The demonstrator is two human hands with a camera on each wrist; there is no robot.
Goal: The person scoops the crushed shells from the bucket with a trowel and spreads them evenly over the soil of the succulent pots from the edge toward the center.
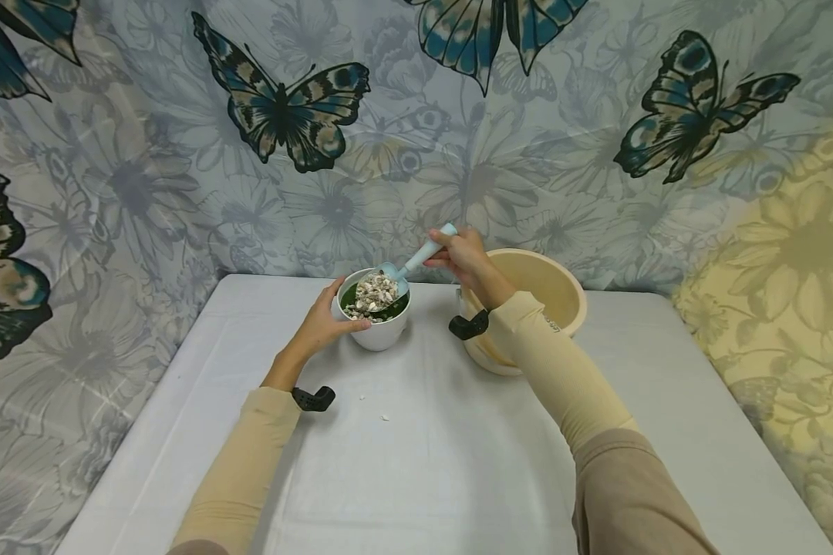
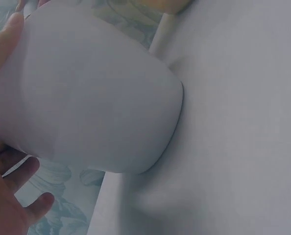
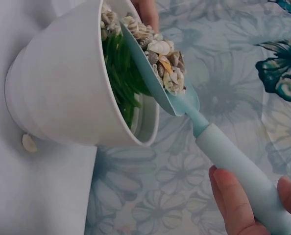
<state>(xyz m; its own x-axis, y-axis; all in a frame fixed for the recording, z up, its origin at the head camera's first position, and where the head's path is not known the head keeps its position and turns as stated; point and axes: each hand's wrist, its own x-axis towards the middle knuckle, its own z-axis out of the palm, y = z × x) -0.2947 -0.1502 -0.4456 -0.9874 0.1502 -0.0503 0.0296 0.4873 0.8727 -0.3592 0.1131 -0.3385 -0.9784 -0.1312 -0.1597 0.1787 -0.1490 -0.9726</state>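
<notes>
A white pot point(image 1: 382, 337) stands near the table's back edge. My left hand point(image 1: 322, 320) holds it, thumb at the near rim and fingers round the far side; the left wrist view shows its smooth outer wall point(image 2: 96, 93). Inside is something green and blade-like point(image 3: 118, 78), with small shells and stones point(image 3: 110, 22) at the rim. My right hand point(image 1: 467, 258) grips the handle of a pale blue garden trowel point(image 3: 241, 171). The trowel's blade, heaped with shells and stones point(image 3: 167, 63), reaches in over the pot's mouth. Part of the green is hidden beneath it.
A cream bucket point(image 1: 548, 289) stands right of the pot, partly behind my right forearm. A few pale bits point(image 1: 385, 418) lie on the white tabletop point(image 1: 416, 478), including one shell piece point(image 3: 29, 143) close to the pot's base. Butterfly-patterned cloth point(image 1: 458, 177) hangs behind the table.
</notes>
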